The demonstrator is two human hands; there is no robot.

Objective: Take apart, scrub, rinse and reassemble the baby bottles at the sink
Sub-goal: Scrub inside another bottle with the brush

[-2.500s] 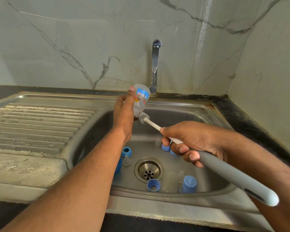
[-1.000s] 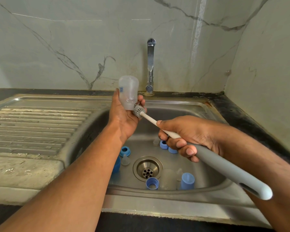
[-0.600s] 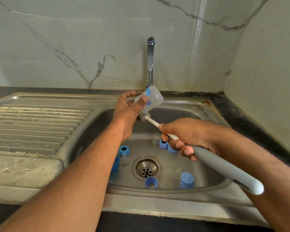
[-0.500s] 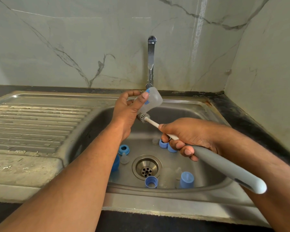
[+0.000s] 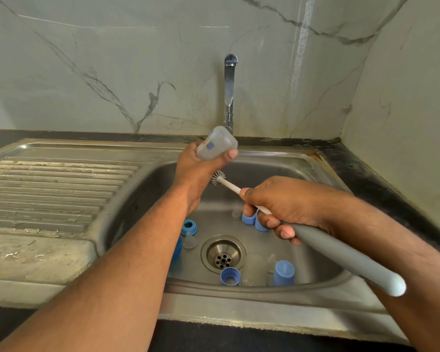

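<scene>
Since half a second ago I have turned the small clear plastic baby bottle (image 5: 217, 144) in my left hand (image 5: 201, 168): its closed base now points up and away, toward the chrome tap (image 5: 229, 95), and its mouth is buried in my palm, out of sight. The round grey bristle head of the long-handled bottle brush (image 5: 217, 178) has dropped just below the bottle, close under my left thumb and apart from the plastic. I judge this as a pause between scrubbing strokes, with rinsing still to come; no water runs from the tap.

The stainless steel sink (image 5: 315, 179) lies below both hands, and the bottle is held above its back rim. My left fingers and thumb wrap around the bottle body. My right hand (image 5: 285, 207) grips the brush where its white stem meets the thick grey handle. The bottle is cloudy and translucent, with a small blue printed label. On the basin floor, around the drain (image 5: 223, 254), sit loose blue collars (image 5: 188, 226) and a blue cap (image 5: 283, 273), still unassembled.
</scene>
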